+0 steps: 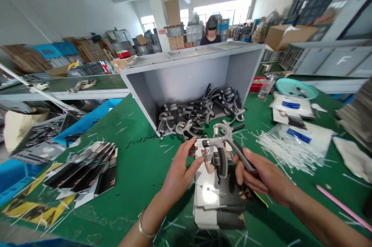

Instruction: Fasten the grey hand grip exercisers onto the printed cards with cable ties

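My right hand [258, 173] is closed around one handle of a grey and black hand grip strengthener [226, 138], its coil spring at the upper left. The tool is held over a stack of printed cards [207, 196] on the table. At the left side of the top card is my left hand [181, 167], thumb and fingers apart; whether it touches the card I cannot tell. Just beyond, a grey bin [186, 80] lies on its side with many more hand grip strengtheners [192, 113] spilling from its opening.
White plastic ties [290, 152] lie heaped at right, near clear bags [312, 138] and a turquoise plate [296, 86]. Fanned cards [87, 171] rest on the green table [139, 165] at left. A pink stick [343, 208] is at lower right. Behind the bin is a person [211, 31].
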The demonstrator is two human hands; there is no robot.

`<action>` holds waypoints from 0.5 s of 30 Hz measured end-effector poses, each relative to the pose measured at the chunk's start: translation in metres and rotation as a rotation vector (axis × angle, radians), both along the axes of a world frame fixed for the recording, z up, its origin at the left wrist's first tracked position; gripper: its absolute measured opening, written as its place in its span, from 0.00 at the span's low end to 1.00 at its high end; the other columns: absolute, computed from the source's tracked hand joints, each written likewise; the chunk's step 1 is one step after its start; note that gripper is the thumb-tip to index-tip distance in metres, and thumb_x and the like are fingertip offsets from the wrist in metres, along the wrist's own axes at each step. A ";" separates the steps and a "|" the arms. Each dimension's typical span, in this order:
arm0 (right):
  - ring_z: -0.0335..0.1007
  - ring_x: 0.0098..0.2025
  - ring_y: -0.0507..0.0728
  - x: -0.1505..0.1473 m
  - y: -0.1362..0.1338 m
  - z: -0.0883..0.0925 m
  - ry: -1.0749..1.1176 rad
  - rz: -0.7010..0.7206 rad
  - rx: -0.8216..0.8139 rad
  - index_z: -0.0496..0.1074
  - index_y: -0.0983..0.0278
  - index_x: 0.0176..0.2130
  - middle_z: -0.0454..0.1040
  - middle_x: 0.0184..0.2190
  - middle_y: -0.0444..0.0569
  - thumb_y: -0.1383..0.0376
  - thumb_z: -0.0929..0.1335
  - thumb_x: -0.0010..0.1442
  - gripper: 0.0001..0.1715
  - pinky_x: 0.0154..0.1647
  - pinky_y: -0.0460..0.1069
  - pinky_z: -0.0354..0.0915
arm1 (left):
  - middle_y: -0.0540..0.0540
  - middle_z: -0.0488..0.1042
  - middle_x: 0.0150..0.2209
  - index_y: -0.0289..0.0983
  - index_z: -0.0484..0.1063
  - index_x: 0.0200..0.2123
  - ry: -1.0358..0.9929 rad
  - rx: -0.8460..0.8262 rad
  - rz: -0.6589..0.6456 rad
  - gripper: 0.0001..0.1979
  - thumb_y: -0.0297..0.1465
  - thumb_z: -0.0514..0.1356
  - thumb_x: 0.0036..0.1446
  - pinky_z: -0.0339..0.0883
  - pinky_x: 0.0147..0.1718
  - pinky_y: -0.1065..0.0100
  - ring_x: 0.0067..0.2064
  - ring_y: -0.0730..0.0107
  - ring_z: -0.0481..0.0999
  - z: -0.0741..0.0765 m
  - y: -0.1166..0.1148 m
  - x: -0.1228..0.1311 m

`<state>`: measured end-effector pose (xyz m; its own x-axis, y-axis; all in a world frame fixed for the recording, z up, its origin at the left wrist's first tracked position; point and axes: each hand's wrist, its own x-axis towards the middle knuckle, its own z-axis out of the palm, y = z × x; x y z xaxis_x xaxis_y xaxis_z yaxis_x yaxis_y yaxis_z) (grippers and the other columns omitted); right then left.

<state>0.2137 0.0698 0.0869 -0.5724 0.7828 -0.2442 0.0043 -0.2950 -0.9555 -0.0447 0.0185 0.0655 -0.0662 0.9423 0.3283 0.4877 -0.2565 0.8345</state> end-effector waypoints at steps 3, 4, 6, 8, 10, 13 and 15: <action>0.38 0.11 0.45 -0.027 -0.021 0.000 0.102 0.025 -0.081 0.67 0.65 0.43 0.75 0.20 0.46 0.45 0.55 0.69 0.28 0.11 0.42 0.42 | 0.44 0.73 0.53 0.45 0.66 0.59 -0.003 0.059 -0.066 0.21 0.36 0.59 0.63 0.66 0.52 0.62 0.50 0.63 0.73 0.004 0.017 0.004; 0.37 0.11 0.45 -0.032 -0.022 -0.002 0.098 0.043 -0.084 0.67 0.65 0.43 0.74 0.20 0.45 0.45 0.55 0.68 0.29 0.11 0.42 0.42 | 0.45 0.74 0.51 0.45 0.69 0.56 -0.003 0.068 -0.075 0.18 0.36 0.59 0.63 0.66 0.51 0.62 0.49 0.64 0.74 0.001 0.020 0.002; 0.39 0.11 0.46 -0.032 -0.022 -0.007 -0.001 0.111 -0.043 0.67 0.64 0.42 0.74 0.19 0.45 0.43 0.52 0.68 0.32 0.11 0.43 0.44 | 0.46 0.76 0.47 0.44 0.72 0.52 0.022 0.065 -0.099 0.14 0.35 0.59 0.63 0.66 0.50 0.62 0.48 0.64 0.74 -0.007 0.021 -0.003; 0.48 0.12 0.48 -0.024 -0.020 -0.013 -0.253 0.165 0.125 0.69 0.63 0.37 0.72 0.18 0.45 0.43 0.51 0.68 0.33 0.14 0.44 0.49 | 0.46 0.77 0.46 0.44 0.74 0.50 0.089 0.035 -0.143 0.13 0.35 0.60 0.62 0.64 0.50 0.61 0.48 0.62 0.73 -0.016 0.016 -0.010; 0.61 0.18 0.52 -0.012 -0.019 -0.017 -0.623 0.100 0.416 0.69 0.62 0.32 0.72 0.19 0.47 0.45 0.55 0.68 0.29 0.19 0.46 0.55 | 0.46 0.77 0.45 0.44 0.75 0.49 0.167 -0.003 -0.212 0.13 0.36 0.61 0.61 0.63 0.51 0.59 0.49 0.61 0.71 -0.022 0.008 -0.014; 0.71 0.31 0.59 -0.001 -0.022 -0.020 -0.984 -0.096 0.835 0.69 0.61 0.34 0.75 0.29 0.51 0.51 0.60 0.67 0.20 0.32 0.50 0.64 | 0.45 0.76 0.47 0.43 0.75 0.49 0.225 -0.054 -0.298 0.13 0.38 0.60 0.63 0.61 0.53 0.57 0.50 0.61 0.69 -0.023 0.002 -0.016; 0.71 0.41 0.62 -0.001 -0.025 -0.020 -0.918 -0.051 1.000 0.71 0.59 0.40 0.75 0.37 0.52 0.55 0.62 0.67 0.13 0.41 0.54 0.66 | 0.45 0.76 0.47 0.42 0.75 0.49 0.223 -0.048 -0.259 0.13 0.37 0.56 0.66 0.60 0.54 0.57 0.51 0.61 0.69 -0.019 0.007 -0.014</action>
